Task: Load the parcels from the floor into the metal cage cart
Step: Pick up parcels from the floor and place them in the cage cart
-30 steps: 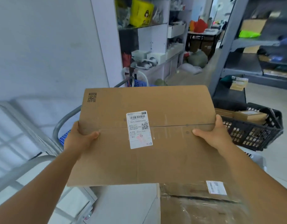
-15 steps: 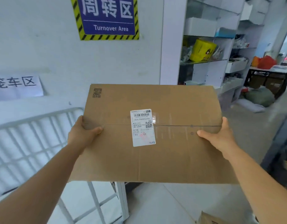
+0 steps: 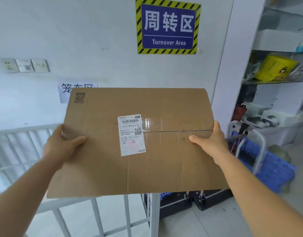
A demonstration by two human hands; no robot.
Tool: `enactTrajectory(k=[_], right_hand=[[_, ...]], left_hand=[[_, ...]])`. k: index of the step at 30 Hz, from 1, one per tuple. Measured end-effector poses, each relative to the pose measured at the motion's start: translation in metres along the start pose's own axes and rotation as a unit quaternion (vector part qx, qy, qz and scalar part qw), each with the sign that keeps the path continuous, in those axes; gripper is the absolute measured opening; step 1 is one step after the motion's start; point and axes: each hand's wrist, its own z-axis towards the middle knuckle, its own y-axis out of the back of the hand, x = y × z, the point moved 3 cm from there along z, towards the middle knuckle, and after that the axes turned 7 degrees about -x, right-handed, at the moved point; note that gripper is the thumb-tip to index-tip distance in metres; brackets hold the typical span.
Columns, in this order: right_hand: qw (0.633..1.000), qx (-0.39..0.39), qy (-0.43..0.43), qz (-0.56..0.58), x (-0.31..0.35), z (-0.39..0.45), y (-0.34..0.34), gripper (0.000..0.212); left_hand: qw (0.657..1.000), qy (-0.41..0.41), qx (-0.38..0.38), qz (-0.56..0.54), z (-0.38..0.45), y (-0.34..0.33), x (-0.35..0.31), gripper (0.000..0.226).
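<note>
— While both arms reach forward, what is being carried?
— A broad, flat cardboard parcel (image 3: 138,142), brown and matte, creased in straight lines, with glossy clear tape along its middle seam and a white shipping label (image 3: 131,135) stuck over that seam.
— How is it held?
— The left hand (image 3: 62,144) grips the left edge, thumb curled on top; the right hand (image 3: 209,142) grips the right edge the same way. The other fingers are hidden underneath.
— Where is it?
— Up in the air, over the top rail of the metal cage cart (image 3: 96,214), whose grey-white bars form a grid at lower left.
— Anything else?
— A blue sign (image 3: 168,26) with a yellow-black striped border on the wall, and a blue ribbed plastic crate (image 3: 273,170) on the floor to the right.
</note>
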Motion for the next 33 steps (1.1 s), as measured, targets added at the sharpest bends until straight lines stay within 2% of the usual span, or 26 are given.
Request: enactTrajectory(k=[4,12,17,22,26,31,33], right_hand=[[0.999,0.027,0.025,-0.001,0.035,0.004,-0.061,0.117],[0.998,0.053,0.034,0.011,0.103,0.004,-0.188,0.117],[0.997,0.072,0.031,0.012,0.127,-0.002,-0.257,0.114],[0.994,0.107,0.027,-0.001,0.130,0.004,-0.321,0.117],[0.990,0.136,0.017,-0.019,0.120,0.017,-0.369,0.116],[0.983,0.175,-0.015,-0.053,0.092,0.046,-0.437,0.119],[0.979,0.193,-0.031,-0.060,0.079,0.062,-0.466,0.119]], left_hand=[[0.999,0.017,-0.037,0.008,0.041,0.029,0.030,0.068],[0.997,0.044,-0.064,0.011,0.147,0.077,0.101,0.084],[0.996,0.047,-0.069,0.010,0.192,0.094,0.135,0.061],[0.992,0.086,-0.069,0.056,0.226,0.093,0.180,0.045],[0.989,0.117,-0.050,0.080,0.249,0.077,0.217,0.060],[0.981,0.149,-0.044,0.113,0.276,0.037,0.258,0.058],[0.977,0.167,-0.042,0.123,0.289,0.017,0.273,0.071]])
